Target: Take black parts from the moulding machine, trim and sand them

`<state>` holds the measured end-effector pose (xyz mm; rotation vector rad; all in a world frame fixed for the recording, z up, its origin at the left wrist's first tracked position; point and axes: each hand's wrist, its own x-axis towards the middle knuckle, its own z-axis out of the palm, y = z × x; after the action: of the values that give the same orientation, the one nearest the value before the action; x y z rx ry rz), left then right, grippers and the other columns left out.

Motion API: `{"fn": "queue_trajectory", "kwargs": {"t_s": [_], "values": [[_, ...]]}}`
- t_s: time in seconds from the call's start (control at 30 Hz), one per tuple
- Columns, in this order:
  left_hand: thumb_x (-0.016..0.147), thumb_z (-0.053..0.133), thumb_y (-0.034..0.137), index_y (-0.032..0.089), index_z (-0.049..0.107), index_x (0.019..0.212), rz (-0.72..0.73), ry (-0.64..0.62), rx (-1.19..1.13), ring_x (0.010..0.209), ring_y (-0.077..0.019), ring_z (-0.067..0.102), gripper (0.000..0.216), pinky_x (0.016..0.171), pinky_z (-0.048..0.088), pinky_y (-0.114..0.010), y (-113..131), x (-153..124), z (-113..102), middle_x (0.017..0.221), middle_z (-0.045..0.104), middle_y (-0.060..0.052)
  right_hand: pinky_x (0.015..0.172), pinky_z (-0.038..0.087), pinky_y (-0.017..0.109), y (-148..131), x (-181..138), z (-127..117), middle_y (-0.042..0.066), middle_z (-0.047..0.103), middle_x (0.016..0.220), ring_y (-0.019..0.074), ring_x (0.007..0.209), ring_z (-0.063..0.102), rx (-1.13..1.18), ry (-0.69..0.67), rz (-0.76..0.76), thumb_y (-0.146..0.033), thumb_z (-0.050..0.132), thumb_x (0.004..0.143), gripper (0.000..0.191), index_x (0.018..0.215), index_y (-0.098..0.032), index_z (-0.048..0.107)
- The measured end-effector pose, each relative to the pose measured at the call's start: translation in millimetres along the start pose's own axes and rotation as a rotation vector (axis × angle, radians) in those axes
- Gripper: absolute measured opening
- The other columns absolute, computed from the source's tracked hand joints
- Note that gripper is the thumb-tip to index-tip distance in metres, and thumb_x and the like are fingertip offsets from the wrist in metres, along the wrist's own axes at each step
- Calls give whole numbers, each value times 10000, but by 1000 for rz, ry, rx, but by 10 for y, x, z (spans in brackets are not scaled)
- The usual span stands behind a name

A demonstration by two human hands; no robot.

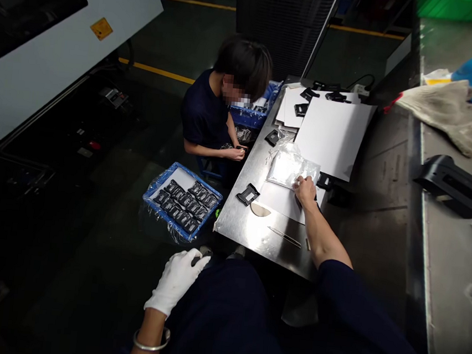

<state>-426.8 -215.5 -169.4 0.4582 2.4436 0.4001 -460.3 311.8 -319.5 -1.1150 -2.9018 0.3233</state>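
Observation:
My left hand (178,278), in a white glove, hovers beside my leg at the bottom centre. A gap shows between its thumb and curled forefinger, and nothing is visible in it. Bare and stretched out over the steel table (241,213), my right hand (305,190) pinches the lower edge of a shiny clear plastic bag (289,168). The bag lies partly on white sheets. Left of it on the table are a black plastic part (248,194), a pale half-round piece (260,209) and tweezers (284,237).
A co-worker (204,113) sits at the table's left side, hands on a small dark part. On the floor, a blue crate (168,229) holds several black parts. White cardboard (332,133) lies across the table. To the right, a bench (430,285) carries a work glove (455,112) and a black device (458,184).

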Motion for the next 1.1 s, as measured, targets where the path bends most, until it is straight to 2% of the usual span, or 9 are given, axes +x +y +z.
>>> {"fn": "queue_trajectory", "kwargs": {"t_s": [0.1, 0.23, 0.4, 0.6, 0.77, 0.87, 0.93, 1.1], "values": [[972, 457, 579, 260, 674, 940, -18, -6, -12, 815, -213, 641, 386, 707, 389, -291, 24, -9, -5, 857, 703, -41, 749, 391, 300, 12, 78, -6, 95, 552, 1114, 185, 869, 501, 18, -17, -18, -269, 537, 898, 177, 988, -187, 666], [971, 454, 579, 253, 670, 932, -19, -9, -23, 802, -207, 642, 393, 705, 392, -291, 41, -9, -23, 850, 699, -41, 742, 420, 289, 17, 159, -47, 69, 571, 1095, 153, 847, 506, 69, -22, -2, -309, 564, 928, 168, 944, -154, 627], [971, 447, 584, 261, 668, 930, -13, -10, -22, 800, -207, 641, 393, 702, 392, -294, 31, 6, -11, 842, 699, -32, 763, 439, 293, 40, 165, -112, 64, 592, 1094, 154, 869, 536, 143, -2, 26, -277, 563, 931, 149, 957, -154, 643], [963, 464, 584, 265, 685, 943, -1, -15, -19, 838, -221, 652, 389, 720, 395, -302, 65, 32, -33, 883, 715, -42, 818, 426, 291, -15, 93, -173, 101, 568, 1094, 175, 921, 534, 181, 59, 36, -224, 454, 930, 206, 923, -158, 649], [966, 463, 582, 262, 682, 926, 13, -20, -18, 843, -220, 650, 390, 721, 395, -300, 97, 34, -56, 882, 714, -40, 891, 410, 321, -151, 10, -196, 121, 554, 1123, 199, 988, 516, 164, 108, 81, -288, 380, 980, 263, 1050, -162, 600], [965, 466, 580, 265, 678, 925, 22, -12, -15, 838, -221, 650, 382, 715, 393, -299, 94, 29, -47, 881, 715, -37, 876, 419, 369, -240, -79, -122, 173, 534, 1198, 249, 1025, 522, 131, 111, 151, -399, 537, 928, 350, 1145, -125, 558], [966, 467, 575, 267, 678, 924, 26, -10, -10, 831, -223, 652, 377, 710, 390, -301, 86, 25, -36, 874, 716, -36, 868, 434, 389, -280, -130, -47, 190, 534, 1208, 261, 1020, 537, 117, 86, 197, -410, 643, 868, 408, 1126, -103, 568], [964, 459, 590, 274, 684, 935, 8, -2, -22, 824, -227, 655, 388, 709, 397, -303, 56, 3, -8, 877, 719, -36, 858, 483, 376, -295, -168, 72, 86, 584, 1116, 190, 949, 565, 154, 63, 272, -440, 599, 937, 325, 1073, -145, 596]]}}
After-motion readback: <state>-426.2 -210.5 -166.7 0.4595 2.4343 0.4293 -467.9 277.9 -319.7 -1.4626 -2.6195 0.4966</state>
